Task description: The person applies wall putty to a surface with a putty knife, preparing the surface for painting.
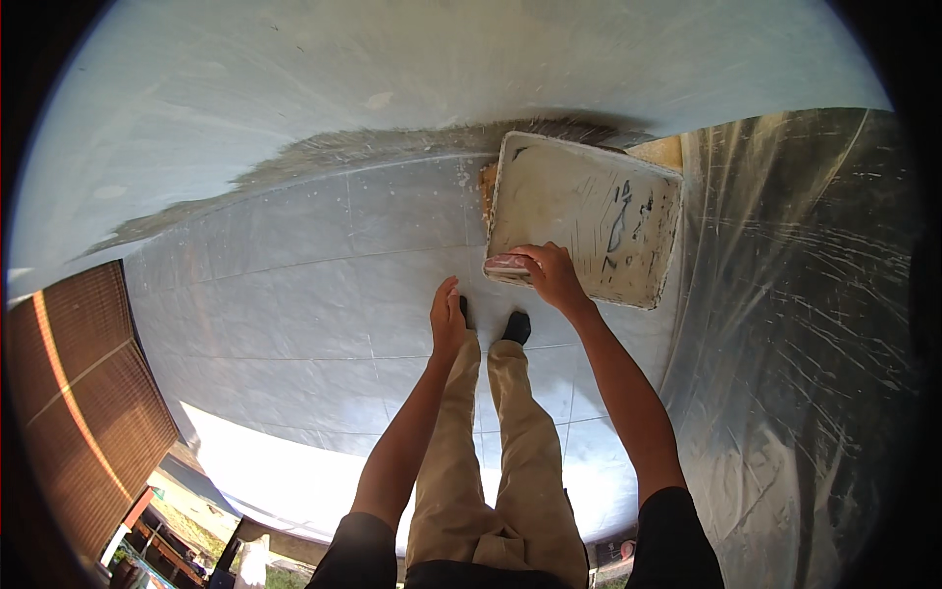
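Down through the head view, and here it is: a small flat tool (506, 262), reddish on top with pale streaks, a lighter strip along the side toward me; exactly what kind, I cannot tell. It's at the tray's near left corner, and my right hand (554, 276) has it, fingers (531, 252) bent over its right end, grasping it firmly. Long axis? Nearly sideways, following the tray's near edge, with the free end pointing left, right at that corner.

Now the tray (559, 196): off-white, shallow, low-rimmed, turned a little so its far edge slopes down to the right. Inside, a pale coat over the bottom, thin scratches across the middle, dark smears gathered toward the right edge. Brown wood (487, 187) peeks out by its left edge.

Over to my left hand (447, 319): left of that near left corner, apart from the tray, fingers slack and released, tips pointing away from me. Below, the grey floor (285, 294) with its grid of lines; past the far edge, the pale wall (392, 59), dark along its foot; past the right edge, clear plastic sheeting (785, 344) in folds.
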{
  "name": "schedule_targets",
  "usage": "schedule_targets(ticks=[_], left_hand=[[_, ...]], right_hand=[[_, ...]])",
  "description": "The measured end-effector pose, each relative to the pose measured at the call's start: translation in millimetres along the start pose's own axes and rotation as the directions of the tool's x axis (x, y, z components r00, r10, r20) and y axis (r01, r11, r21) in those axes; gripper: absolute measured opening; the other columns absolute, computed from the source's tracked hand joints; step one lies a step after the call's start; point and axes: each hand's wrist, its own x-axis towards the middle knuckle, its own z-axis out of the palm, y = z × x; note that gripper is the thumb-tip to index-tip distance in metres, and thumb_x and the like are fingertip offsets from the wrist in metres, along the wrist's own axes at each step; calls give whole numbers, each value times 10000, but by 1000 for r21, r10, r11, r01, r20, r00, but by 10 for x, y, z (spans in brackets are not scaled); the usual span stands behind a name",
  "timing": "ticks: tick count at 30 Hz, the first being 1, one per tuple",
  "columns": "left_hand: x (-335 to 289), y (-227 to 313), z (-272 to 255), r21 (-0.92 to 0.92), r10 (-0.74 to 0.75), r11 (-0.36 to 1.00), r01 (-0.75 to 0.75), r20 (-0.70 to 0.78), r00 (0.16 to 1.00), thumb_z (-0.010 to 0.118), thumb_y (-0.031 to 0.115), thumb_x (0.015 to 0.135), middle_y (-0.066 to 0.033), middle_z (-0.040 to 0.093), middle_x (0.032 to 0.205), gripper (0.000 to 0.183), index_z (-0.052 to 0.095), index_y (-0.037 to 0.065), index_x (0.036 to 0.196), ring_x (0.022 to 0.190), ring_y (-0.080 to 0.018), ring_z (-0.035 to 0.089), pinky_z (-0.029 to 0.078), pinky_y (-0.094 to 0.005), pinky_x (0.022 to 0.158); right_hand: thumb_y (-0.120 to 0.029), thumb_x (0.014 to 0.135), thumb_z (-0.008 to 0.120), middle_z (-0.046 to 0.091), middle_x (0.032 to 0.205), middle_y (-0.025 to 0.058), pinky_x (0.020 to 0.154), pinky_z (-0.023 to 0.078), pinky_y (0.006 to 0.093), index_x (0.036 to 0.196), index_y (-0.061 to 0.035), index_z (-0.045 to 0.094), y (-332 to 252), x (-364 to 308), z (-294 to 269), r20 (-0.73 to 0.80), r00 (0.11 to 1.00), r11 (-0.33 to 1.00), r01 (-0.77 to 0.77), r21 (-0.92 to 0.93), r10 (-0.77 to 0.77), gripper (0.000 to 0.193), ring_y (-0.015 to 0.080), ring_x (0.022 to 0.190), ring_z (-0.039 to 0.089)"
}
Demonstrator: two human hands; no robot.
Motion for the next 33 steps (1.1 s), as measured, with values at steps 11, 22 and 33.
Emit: schedule_targets(ticks=[11,22,33], left_hand=[[-54,-1,-102,10,-82,997,82,13,997,395,198,1030,-139,612,1208,340,540,-7,1259,1171,-219,549,376,-310,1023],[-61,-20,-178,13,-55,998,55,16,998,395,192,1028,-149,615,1202,337,543,-13,1250,1170,-231,553,376,-320,1030],[-91,-92,-241,19,-29,999,28,14,999,426,173,1014,-144,615,1184,317,560,-11,1236,1104,-214,571,411,-306,977]], right_hand=[[-117,907,552,632,828,159,808,416,427,1102,-99,675,15,97,-67,44,999,1000,-18,23,17,231,316,794,550],[-92,907,570,660,876,191,734,478,405,1125,-54,652,95,153,-165,79,995,994,-66,87,59,236,326,781,618],[-88,918,566,693,976,189,793,504,365,1128,-10,634,173,182,-207,123,986,968,-141,207,117,234,291,895,671]])
